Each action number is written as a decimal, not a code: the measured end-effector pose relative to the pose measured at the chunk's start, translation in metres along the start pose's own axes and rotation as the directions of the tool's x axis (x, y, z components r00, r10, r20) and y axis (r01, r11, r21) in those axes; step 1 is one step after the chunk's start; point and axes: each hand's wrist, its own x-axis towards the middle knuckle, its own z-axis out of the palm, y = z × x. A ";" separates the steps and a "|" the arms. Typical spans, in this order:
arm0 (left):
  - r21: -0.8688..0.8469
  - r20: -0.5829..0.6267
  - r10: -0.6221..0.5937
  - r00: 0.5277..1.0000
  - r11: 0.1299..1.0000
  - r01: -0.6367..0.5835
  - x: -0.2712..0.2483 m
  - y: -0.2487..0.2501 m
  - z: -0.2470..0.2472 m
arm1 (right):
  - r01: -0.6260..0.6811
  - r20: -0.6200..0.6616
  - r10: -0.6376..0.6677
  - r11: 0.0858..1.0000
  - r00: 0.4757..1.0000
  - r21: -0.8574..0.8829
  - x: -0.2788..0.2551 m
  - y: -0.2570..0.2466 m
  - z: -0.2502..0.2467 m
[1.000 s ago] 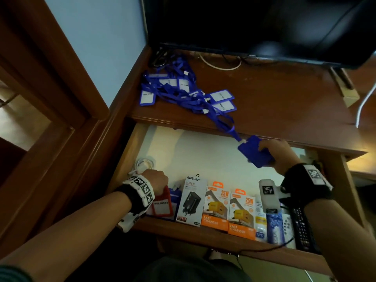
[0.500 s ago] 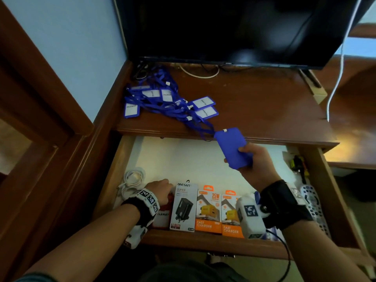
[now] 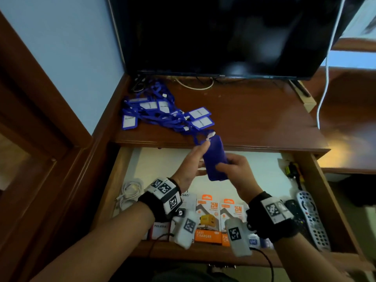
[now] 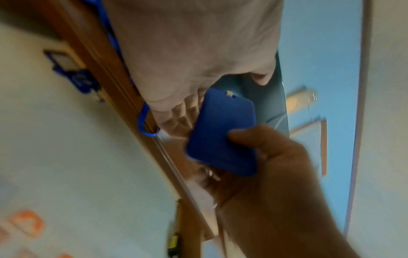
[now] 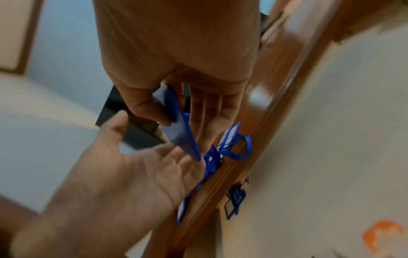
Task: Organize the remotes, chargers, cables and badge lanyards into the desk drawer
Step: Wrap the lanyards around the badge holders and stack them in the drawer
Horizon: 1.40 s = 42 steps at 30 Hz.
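Badge holder [image 3: 215, 159]: smooth blue plastic rectangle above drawer [image 3: 114, 192].
Right hand [image 3: 234, 169]: fingers pinch it.
Left hand [image 3: 191, 161]: fingers straight, apart.
Boxes [image 3: 207, 220]: "25W FAST CHARGER".

We see a blue badge holder [image 3: 215, 157] held edge-up above the open desk drawer [image 3: 114, 186], its plain back showing and its strap trailing to the tangled pile of blue badge lanyards [image 3: 162, 115] on the desktop. In the drawer a coiled white cable [image 3: 130, 192] lies at the left, two orange fast-charger boxes [image 3: 207, 218] stand along the front beside a white charger box [image 3: 187, 198], and a grey remote [image 3: 311, 218] lies at the right.
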 end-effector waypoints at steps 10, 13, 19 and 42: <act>0.022 -0.141 -0.040 0.989 0.999 0.044 0.005 0.008 0.023 | 0.076 0.262 -0.060 0.996 0.963 -0.050 -0.021 0.015 -0.011; 0.063 -0.112 -0.036 0.993 0.997 0.043 0.000 0.010 0.022 | -0.040 0.238 0.022 0.997 0.971 0.070 -0.021 0.017 -0.026; 0.281 0.187 -0.112 0.976 0.958 0.056 -0.021 0.020 0.032 | 0.018 0.103 -0.056 0.941 0.993 0.337 -0.003 0.013 -0.040; -0.531 0.000 0.003 1.000 0.848 -0.003 -0.023 0.003 0.005 | 0.019 0.033 -0.024 0.988 0.999 0.154 -0.015 0.012 -0.015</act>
